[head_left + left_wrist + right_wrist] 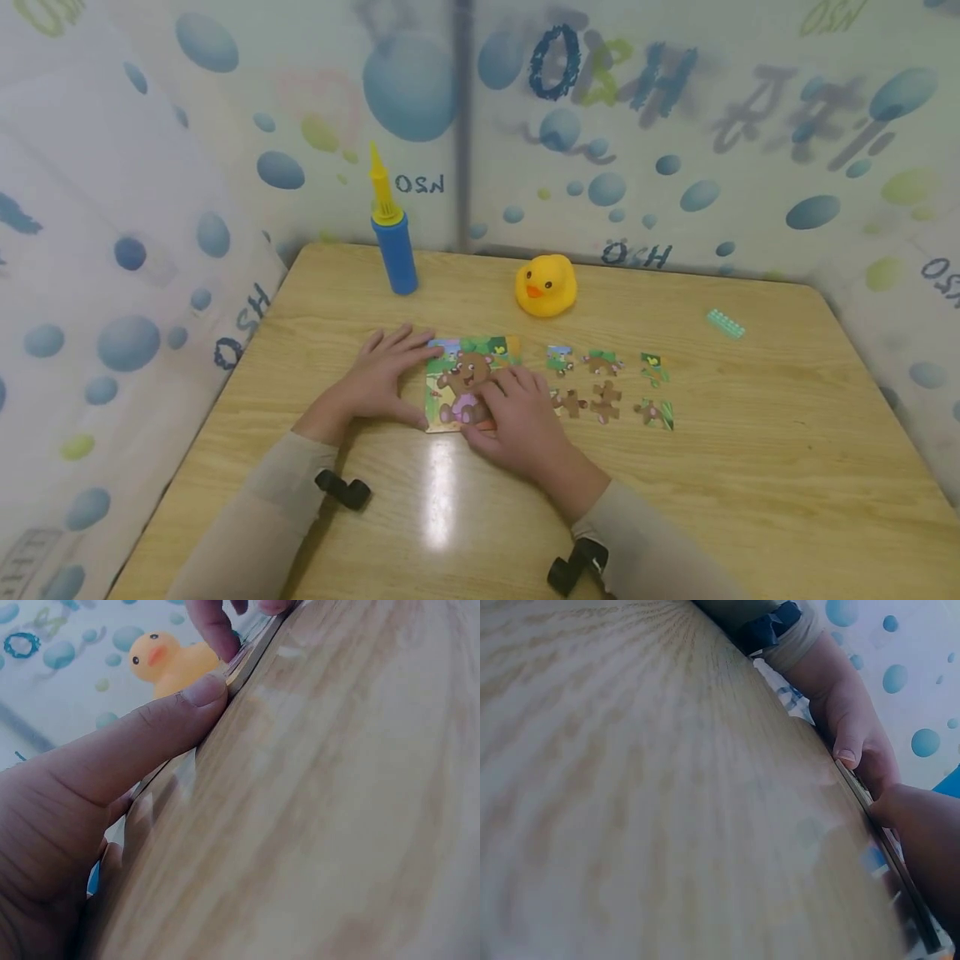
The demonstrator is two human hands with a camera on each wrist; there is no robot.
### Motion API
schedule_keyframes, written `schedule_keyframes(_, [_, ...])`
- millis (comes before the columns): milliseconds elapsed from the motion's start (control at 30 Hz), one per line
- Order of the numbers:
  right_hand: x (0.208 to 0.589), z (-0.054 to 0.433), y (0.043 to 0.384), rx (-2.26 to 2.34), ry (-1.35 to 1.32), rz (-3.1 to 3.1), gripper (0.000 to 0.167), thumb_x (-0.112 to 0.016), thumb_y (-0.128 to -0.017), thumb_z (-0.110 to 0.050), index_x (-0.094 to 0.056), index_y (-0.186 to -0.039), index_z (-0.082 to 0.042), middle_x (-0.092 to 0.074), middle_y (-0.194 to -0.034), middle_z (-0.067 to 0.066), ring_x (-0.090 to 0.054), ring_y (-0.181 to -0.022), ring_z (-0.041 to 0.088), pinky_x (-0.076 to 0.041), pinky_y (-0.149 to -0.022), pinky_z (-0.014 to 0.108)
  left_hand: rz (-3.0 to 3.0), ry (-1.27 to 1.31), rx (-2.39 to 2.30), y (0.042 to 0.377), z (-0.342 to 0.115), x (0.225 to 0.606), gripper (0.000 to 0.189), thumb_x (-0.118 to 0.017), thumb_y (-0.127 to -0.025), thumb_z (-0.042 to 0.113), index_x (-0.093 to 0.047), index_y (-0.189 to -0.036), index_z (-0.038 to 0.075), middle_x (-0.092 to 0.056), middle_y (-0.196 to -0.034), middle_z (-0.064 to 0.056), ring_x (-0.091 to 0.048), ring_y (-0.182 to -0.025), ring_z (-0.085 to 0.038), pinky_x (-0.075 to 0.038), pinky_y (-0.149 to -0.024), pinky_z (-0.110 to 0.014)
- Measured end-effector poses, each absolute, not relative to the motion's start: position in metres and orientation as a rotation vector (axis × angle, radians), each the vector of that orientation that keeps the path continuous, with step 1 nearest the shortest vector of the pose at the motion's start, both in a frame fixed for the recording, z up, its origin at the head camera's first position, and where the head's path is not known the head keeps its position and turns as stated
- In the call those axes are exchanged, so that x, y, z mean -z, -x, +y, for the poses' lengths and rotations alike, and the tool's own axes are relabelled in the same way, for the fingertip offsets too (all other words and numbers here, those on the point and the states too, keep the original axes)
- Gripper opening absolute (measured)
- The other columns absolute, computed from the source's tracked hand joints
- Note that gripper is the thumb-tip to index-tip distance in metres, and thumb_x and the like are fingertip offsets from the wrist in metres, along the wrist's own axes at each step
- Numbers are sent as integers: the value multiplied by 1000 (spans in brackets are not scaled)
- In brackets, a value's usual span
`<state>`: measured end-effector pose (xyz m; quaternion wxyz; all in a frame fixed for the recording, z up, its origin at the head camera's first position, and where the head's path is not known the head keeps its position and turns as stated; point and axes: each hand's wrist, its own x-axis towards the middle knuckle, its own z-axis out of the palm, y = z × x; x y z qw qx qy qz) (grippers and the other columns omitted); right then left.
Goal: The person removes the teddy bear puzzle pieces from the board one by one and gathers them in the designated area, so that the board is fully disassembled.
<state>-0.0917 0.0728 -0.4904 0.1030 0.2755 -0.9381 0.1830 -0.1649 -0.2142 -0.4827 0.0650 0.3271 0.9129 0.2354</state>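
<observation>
A square jigsaw board [455,379] printed with a brown bear lies flat on the table. My left hand [378,375] is spread at its left side, thumb [202,691] at the near corner and index finger at the far one. Over the board's right side rests my right hand [521,421], fingers on the picture and thumb by the near edge; it hides that part of the board. In the right wrist view, both thumbs stand along the board's edge [907,881]. Several loose jigsaw pieces [605,402] lie in two rows just right of the right hand.
A yellow rubber duck [555,293] sits behind the board. To its left a blue hand pump [396,257] with a yellow nozzle stands upright. A mint-green toy brick [726,323] lies at the far right of the wooden table [750,500]. Patterned walls enclose the back and sides.
</observation>
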Motion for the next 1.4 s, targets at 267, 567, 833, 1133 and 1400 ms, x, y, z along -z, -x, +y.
schedule_keyframes(267, [490,73,90,-589,-753,-2818,50,-72,-90,-59,-72,-118,-17,-61,-112,-4,-50,-110,20,-40,-101,44,2763,-996,-693,165,-215,489,120,-92,-61,73,-50,-162,23,-30,-174,-7,-15,-161,-43,-1,-123,-72])
schedule_keyframes(567, [484,73,91,-612,-732,-2865,52,-75,-88,-61,-73,-115,-17,-60,-112,-4,-48,-109,20,-39,-98,41,2773,-1014,-679,166,-216,484,117,-92,-61,73,-53,-160,23,-32,-174,-8,-17,-160,-45,-1,-123,-73])
schedule_keyframes(833, [477,73,92,-730,-673,-3012,55,-81,-87,-62,-71,-120,-19,-65,-116,-6,-50,-104,18,-41,-95,44,2769,-1008,-686,165,-215,484,116,-93,-62,73,-53,-160,24,-32,-174,-8,-17,-160,-45,-1,-123,-73])
schedule_keyframes(1133, [470,73,93,-836,-644,-3094,58,-86,-85,-57,-71,-121,-15,-69,-115,-3,-59,-105,21,-47,-95,47,2744,-1006,-690,163,-213,479,115,-91,-63,73,-53,-160,24,-30,-174,-9,-15,-161,-46,-1,-122,-73])
schedule_keyframes(1400, [470,72,93,-853,-602,-3097,58,-87,-83,-57,-70,-120,-15,-69,-113,-4,-58,-100,20,-47,-91,44,2748,-995,-689,163,-214,480,114,-92,-64,73,-53,-160,24,-30,-174,-8,-14,-161,-45,1,-123,-73])
